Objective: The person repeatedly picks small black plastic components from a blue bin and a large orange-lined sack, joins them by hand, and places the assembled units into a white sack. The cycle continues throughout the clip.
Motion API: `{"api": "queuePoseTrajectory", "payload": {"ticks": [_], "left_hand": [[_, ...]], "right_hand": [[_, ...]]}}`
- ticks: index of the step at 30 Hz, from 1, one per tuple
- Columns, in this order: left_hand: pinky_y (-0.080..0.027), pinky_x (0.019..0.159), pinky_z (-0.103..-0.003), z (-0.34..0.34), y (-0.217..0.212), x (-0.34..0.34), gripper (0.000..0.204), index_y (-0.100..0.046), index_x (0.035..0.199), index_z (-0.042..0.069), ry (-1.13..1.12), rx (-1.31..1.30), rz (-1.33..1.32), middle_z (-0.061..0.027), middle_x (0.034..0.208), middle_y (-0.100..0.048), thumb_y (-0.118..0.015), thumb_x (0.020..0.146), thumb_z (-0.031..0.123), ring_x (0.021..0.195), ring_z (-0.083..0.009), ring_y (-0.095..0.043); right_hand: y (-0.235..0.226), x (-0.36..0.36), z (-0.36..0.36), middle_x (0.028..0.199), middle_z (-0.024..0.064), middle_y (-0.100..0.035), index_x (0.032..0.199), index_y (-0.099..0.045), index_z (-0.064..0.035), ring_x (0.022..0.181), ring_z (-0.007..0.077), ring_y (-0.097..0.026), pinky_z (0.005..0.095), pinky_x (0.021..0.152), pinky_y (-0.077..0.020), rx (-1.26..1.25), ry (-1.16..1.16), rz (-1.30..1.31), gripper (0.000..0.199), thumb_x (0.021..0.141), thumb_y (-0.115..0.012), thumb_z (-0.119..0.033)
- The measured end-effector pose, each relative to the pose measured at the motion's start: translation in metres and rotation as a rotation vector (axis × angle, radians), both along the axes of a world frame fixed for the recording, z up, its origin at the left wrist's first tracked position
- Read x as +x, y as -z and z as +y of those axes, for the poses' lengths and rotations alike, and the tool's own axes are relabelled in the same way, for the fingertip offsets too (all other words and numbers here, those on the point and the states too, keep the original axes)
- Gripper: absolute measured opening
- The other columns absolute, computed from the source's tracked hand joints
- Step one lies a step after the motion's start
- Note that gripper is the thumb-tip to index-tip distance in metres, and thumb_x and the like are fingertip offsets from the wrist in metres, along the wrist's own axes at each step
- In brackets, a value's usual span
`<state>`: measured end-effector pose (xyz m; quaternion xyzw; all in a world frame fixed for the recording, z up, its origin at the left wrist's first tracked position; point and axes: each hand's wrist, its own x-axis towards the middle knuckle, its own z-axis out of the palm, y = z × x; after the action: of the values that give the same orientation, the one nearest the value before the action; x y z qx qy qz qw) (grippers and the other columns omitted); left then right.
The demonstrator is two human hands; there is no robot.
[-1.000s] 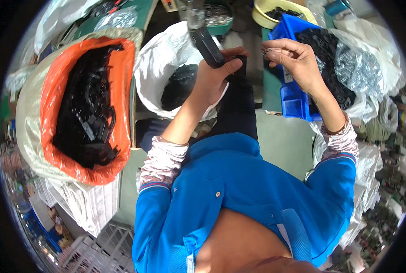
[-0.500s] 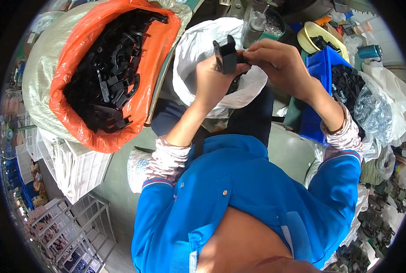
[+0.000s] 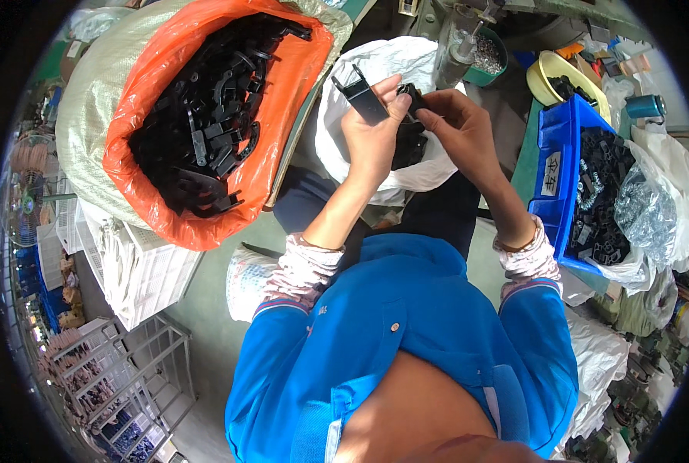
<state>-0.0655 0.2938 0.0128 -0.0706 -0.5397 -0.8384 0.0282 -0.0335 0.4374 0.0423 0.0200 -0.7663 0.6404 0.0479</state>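
My left hand [image 3: 370, 145] is closed around a black plastic bracket [image 3: 366, 102], whose two prongs point up and to the left. Close beside it, my right hand [image 3: 465, 133] pinches a smaller black part [image 3: 411, 99] between thumb and fingers. The left fingertips reach to this small part; whether they touch it I cannot tell. Both hands are held above an open white bag [image 3: 335, 127], and black pieces [image 3: 411, 148] lie inside it, partly hidden by the hands.
At left stands a big sack with an orange liner [image 3: 289, 77], full of black plastic parts [image 3: 205, 123]. A blue bin [image 3: 549, 154] at right holds black parts and springs. Behind it is a yellow tub [image 3: 541, 81]. A green container [image 3: 489, 76] of small metal pieces stands beyond the bag.
The bracket has turned and now tilts to the left. My right hand has come lower, and the small black part shows between its fingertips. The whole view has shifted slightly.
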Motion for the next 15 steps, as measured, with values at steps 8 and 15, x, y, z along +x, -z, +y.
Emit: {"api": "queuePoseTrajectory", "payload": {"ticks": [8,15], "left_hand": [[-0.053,0.072,-0.024,-0.019,-0.002,-0.009,0.02,-0.066,0.103,-0.004,0.06,-0.205,0.111,-0.0095,0.097,-0.067,-0.067,0.085,0.004,0.078,-0.013,-0.065],[-0.054,0.071,-0.025,-0.013,-0.008,-0.004,0.021,-0.064,0.103,-0.008,0.05,-0.239,0.071,-0.0105,0.091,-0.067,-0.065,0.087,0.005,0.075,-0.0147,-0.067]], "right_hand": [[0.005,-0.01,0.017,0.1,0.0086,-0.065,0.112,-0.06,0.0022,0.091,0.016,-0.063,0.0318,0.082,-0.0527,-0.432,-0.084,-0.037,0.024,0.09,-0.061,-0.009],[0.006,-0.007,0.01,0.096,0.0108,-0.067,0.107,-0.062,0.0036,0.086,0.016,-0.066,0.0285,0.08,-0.0527,-0.252,0.014,0.121,0.023,0.085,-0.065,-0.003]]}}
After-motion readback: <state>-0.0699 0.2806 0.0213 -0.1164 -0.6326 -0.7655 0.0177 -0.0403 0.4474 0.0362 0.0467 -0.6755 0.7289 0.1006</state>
